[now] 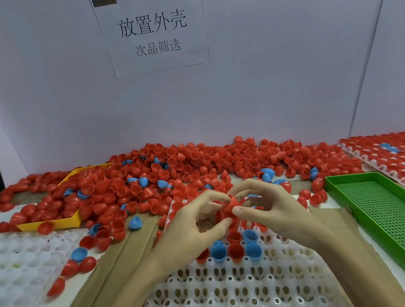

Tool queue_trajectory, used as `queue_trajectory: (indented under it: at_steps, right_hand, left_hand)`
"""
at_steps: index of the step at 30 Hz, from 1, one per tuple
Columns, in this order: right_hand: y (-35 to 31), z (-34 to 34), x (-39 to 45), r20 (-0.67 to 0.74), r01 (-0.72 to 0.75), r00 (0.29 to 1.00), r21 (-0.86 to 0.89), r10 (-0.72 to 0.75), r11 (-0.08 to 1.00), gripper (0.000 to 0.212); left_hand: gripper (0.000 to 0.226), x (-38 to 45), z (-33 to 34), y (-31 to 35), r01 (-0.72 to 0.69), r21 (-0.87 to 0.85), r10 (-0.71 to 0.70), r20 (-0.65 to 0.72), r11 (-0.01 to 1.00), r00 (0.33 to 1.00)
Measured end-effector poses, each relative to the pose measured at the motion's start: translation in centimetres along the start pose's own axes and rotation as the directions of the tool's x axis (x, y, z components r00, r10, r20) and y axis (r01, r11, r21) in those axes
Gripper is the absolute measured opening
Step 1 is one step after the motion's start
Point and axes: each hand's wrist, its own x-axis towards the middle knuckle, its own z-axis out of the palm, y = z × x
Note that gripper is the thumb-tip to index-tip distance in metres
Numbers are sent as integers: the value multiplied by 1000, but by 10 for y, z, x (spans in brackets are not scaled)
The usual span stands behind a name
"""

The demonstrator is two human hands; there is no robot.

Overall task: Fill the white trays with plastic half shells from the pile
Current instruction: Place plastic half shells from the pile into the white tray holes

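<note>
Both hands meet over the far end of the middle white tray [236, 297]. The right hand [275, 210] pinches a red half shell [231, 204] between thumb and curled fingers; the left hand [199, 223] curls its fingers against the same shell from the other side. Its dome seems to face the camera, though the fingers hide its rim. Below them, red and blue shells sit in the tray's far pockets, open ends up. The pile [173, 171] spreads behind, partly covering a yellow tray [53, 222]. A green perforated tray [390, 218] lies right, and another white tray [16, 268] left.
</note>
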Motion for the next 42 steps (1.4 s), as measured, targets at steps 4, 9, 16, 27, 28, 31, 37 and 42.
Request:
queue_trajectory:
  at_steps: [4,9,16,27,28,31,37,42]
  right_hand:
    - [0,-9,-3,-9,-14,1000,3,14,1000,23]
    - [5,-12,-5,4,-52,999,65,51,997,26]
    - [6,-8,-3,17,-66,998,117,64,991,29]
    - [-5,-7,-6,143,-124,985,202,96,972,23]
    - [-6,-6,-6,135,-127,986,196,102,972,22]
    - [-8,-5,-6,138,-140,983,106,125,984,20]
    - [-9,-10,-8,255,-150,960,134,113,980,21]
    - [-3,-6,-6,221,-160,964,36,149,986,21]
  left_hand:
    - [41,2,-9,-3,16,-144,-24,-54,990,998]
    - [25,2,-40,-15,11,-6,-12,-205,1000,979]
    - [34,0,-11,-8,24,34,-19,-139,999,990]
    - [20,-2,7,-5,-36,82,54,-239,996,969]
    - [19,-2,8,-4,-46,117,73,-234,992,970]
    - [18,-4,11,-2,-82,207,130,-228,975,965]
    - [52,-5,12,0,-65,240,125,-248,969,961]
    - [79,-6,12,-4,-70,280,140,-237,957,961]
